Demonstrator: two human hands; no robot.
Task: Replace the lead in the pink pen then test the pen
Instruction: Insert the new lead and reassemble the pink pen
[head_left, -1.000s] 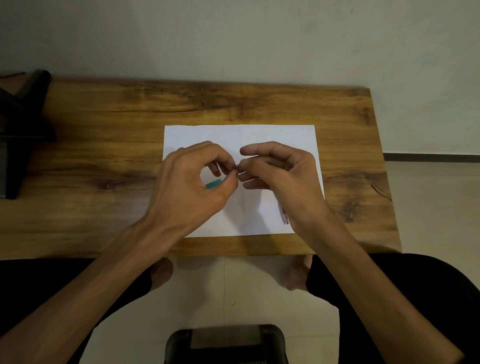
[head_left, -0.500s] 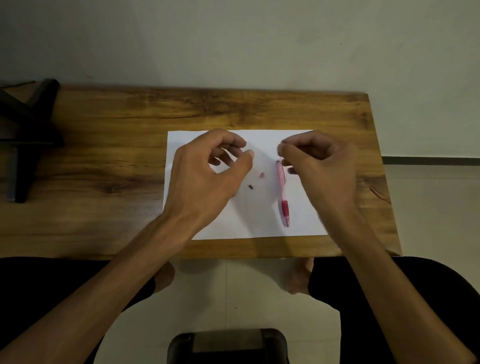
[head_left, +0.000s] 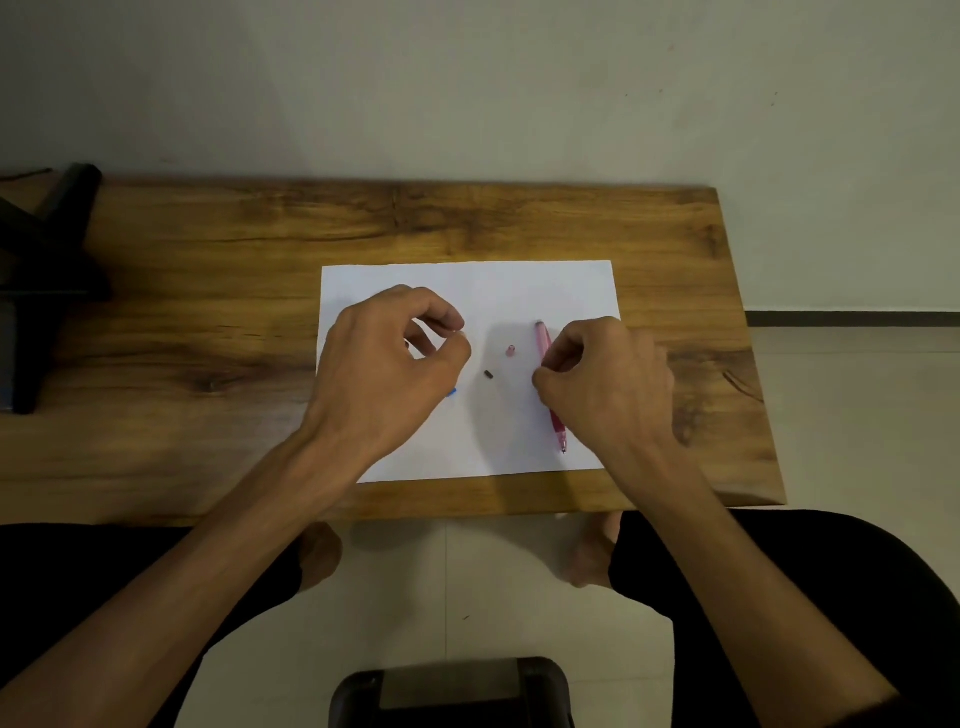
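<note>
1. Head view: a wooden table (head_left: 208, 322) stands against a pale wall, with a white sheet of paper (head_left: 467, 291) lying on it in front of the person.
2. The pink pen (head_left: 544, 345) lies on the right part of the paper, its length running away from the person, tip (head_left: 563, 451) toward the near edge and the open back end toward the wall.
3. A small pink cap (head_left: 510, 351) sits on the paper just left of the pen, apart from it.
4. A small dark piece (head_left: 488, 374), possibly an eraser, lies on the paper nearer the person than the cap, between the two hands.
5. The left hand (head_left: 384, 374) hovers over the left half of the paper, thumb and forefinger curled together as in a pinch; whether anything thin sits between them cannot be told.
6. A bit of blue (head_left: 452, 392) shows under the left hand, mostly hidden.
7. The right hand (head_left: 608, 384) is over the middle of the pen with fingers curled down at the barrel; whether it actually grips the pen cannot be told.
8. A black stand (head_left: 47, 291) is on the table's left end.
</note>
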